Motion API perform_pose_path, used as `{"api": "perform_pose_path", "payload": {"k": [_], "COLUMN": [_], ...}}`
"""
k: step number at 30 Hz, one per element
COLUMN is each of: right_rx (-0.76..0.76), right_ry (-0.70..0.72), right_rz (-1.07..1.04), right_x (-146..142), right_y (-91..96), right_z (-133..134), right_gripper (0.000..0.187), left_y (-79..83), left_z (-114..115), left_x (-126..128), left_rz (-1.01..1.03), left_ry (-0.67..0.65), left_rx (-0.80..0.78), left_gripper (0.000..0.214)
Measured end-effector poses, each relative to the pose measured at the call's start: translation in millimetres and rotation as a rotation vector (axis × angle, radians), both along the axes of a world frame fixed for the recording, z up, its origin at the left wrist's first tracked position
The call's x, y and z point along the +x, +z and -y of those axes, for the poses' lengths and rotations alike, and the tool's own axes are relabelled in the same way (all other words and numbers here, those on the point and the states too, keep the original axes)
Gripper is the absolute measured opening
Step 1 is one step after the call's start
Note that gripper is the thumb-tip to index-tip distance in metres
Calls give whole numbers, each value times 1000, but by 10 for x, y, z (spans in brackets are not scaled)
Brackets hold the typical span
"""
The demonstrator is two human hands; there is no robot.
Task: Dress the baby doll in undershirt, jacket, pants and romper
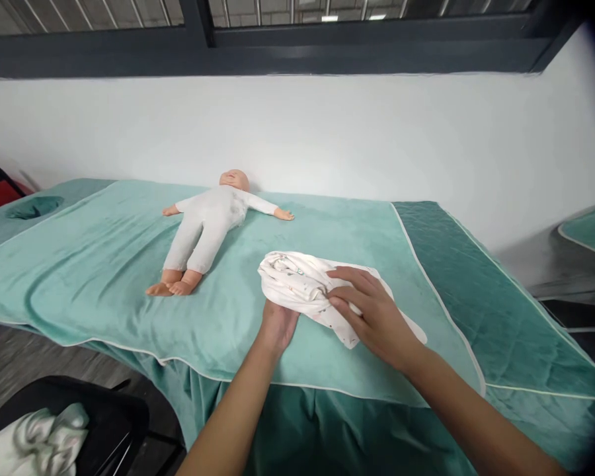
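A bunched white cloth [297, 281] with a small scattered print is held just over the bed; it looks like a small garment, though its folds hide the shape. My left hand [280, 324] supports the gathered end from below, its fingers mostly hidden under the fabric. From the right, my right hand [369, 311] reaches over the cloth, thumb and index finger pinching a fold near its middle. Part of the cloth hangs down towards the right, beneath that hand. Further back to the left, a baby doll [205, 225] in a white suit lies face up with arms spread.
A light green sheet [104, 244] with white piping covers the bed, over a darker quilted cover [506, 304]. Behind stands a white wall [327, 132] below a dark window frame [367, 49]. At lower left, a black chair [114, 403] carries a patterned cloth [39, 439].
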State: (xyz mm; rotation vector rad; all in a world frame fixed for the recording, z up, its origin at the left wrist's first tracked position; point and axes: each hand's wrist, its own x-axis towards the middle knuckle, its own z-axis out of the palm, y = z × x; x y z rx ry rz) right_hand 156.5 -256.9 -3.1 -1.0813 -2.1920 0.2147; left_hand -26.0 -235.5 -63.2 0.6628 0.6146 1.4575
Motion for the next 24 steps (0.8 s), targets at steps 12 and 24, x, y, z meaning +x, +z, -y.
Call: {"api": "perform_pose_path", "payload": {"k": [12,24], "right_rx": [-278,-117], "right_ry": [-19,-110], "right_rz": [-190,-200], "right_x": [-309,-401], "right_y": [40,-28], "right_z": [59,-238], "right_gripper": [34,15], "left_y": [-168,-50], "left_z": [4,-16], "left_x": [-71,-113], "left_rz": [17,-42], "left_ry": [-32,-24], "left_rx": [-72,-85], "left_gripper": [36,47]}}
